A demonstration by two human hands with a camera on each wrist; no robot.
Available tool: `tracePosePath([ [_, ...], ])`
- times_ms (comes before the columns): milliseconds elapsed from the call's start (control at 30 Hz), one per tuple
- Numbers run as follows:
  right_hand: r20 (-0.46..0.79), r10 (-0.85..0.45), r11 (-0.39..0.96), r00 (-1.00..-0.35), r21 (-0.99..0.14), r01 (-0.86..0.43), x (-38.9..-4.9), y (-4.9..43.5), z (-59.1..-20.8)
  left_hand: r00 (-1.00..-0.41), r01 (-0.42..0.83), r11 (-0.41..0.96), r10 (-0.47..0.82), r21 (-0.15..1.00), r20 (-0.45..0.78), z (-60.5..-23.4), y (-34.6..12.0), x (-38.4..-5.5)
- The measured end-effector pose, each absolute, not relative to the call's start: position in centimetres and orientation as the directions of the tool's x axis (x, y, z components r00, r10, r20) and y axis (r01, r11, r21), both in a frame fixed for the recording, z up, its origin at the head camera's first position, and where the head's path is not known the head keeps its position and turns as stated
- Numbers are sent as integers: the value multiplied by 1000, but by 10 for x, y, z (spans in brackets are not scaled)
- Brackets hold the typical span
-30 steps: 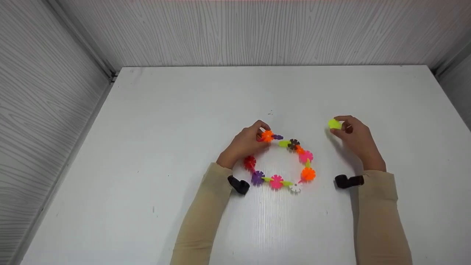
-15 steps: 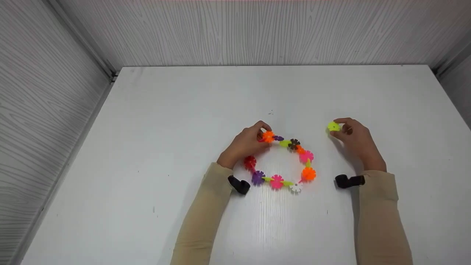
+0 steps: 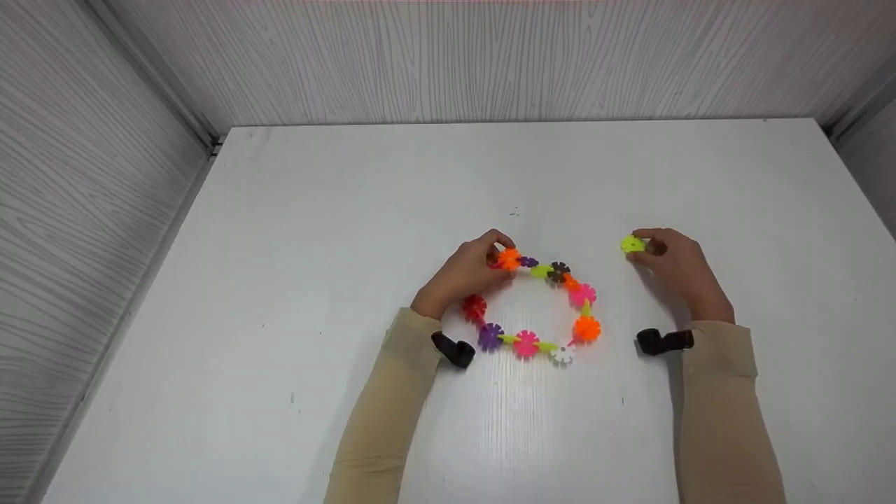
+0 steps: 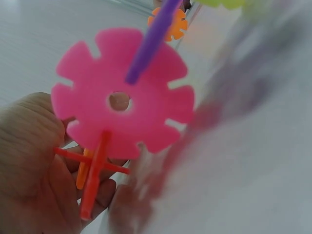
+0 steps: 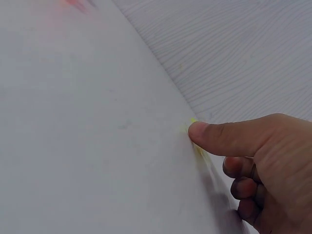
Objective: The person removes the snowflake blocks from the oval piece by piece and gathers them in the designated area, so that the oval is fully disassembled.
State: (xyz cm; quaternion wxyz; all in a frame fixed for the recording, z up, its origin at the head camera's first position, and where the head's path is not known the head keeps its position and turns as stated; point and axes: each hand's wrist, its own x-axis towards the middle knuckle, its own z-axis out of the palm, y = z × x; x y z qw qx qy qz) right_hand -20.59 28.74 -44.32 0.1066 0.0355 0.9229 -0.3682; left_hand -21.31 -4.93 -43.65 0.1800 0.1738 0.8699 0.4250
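Notched plastic flower discs are slotted together into a colourful chain (image 3: 526, 344), laid out as a rough ring. My left hand (image 3: 465, 273) grips its upper left part, with an orange disc (image 3: 509, 260) right at the fingertips. Beside that come a small purple disc (image 3: 529, 262), a yellow-green disc (image 3: 541, 271) and a dark brown one (image 3: 558, 271). In the left wrist view a pink disc (image 4: 156, 112) fills the foreground, with red pieces slotted below it. Off to the right, my right hand (image 3: 675, 262) pinches a loose yellow-green disc (image 3: 632, 243) between thumb and fingers.
The white tabletop (image 3: 350, 196) spreads around both hands. Wood-grain panels stand along its back (image 3: 448, 63) and left side (image 3: 84, 175). Each wrist carries a black camera mount, the left one (image 3: 455, 351) close to the ring's lower left.
My right hand has come slightly down and left with the yellow-green disc, which has tilted. The left hand stays in place, and the purple and yellow-green discs beside it now appear closer together.
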Motion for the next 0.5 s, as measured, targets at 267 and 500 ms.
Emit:
tracePosePath([
  [267, -230, -23, 718, -973, -681, 144, -206, 287, -442, -873, 126, 574, 451, 809, -184, -435, -49, -212],
  [500, -118, -24, 715, -993, -696, 66, -205, 280, -433, -876, 138, 558, 454, 818, -161, -439, -50, -214],
])
